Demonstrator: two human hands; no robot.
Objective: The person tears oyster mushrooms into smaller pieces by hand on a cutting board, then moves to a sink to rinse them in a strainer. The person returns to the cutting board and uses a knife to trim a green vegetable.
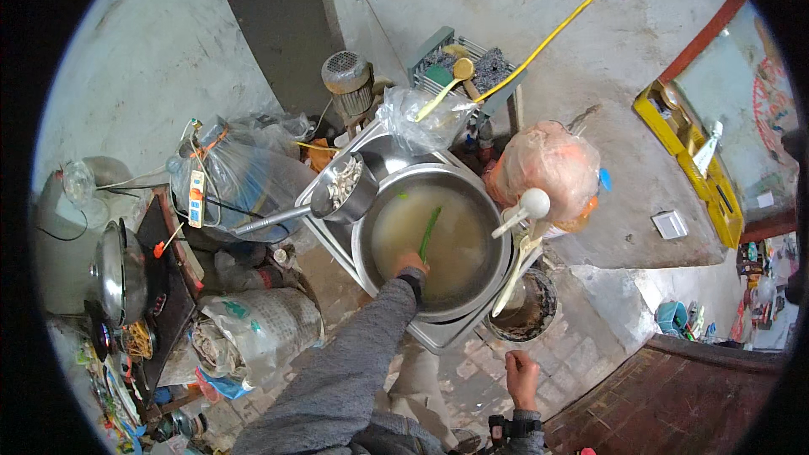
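My left hand (412,263) reaches into a large round metal basin (431,172) of cloudy water, the fingers partly hidden under my wrist and sleeve. A long green vegetable stalk (430,234) runs out from its fingers over the water, and the hand appears closed on it. A small green scrap (402,195) floats near the far rim. My right hand (523,379) hangs low over the brick floor with curled fingers, and no object shows in it. On the basin's left rests a long-handled metal ladle pot (321,197) holding pale chopped pieces (345,183).
The basin sits on a metal sink (341,272). A white ladle (529,205) and pale spoon (515,272) lean at its right, above a dirty bucket (537,322). Behind are a plastic bag (430,120), motor (347,82) and dish rack (436,54). A sack (278,322) stands left.
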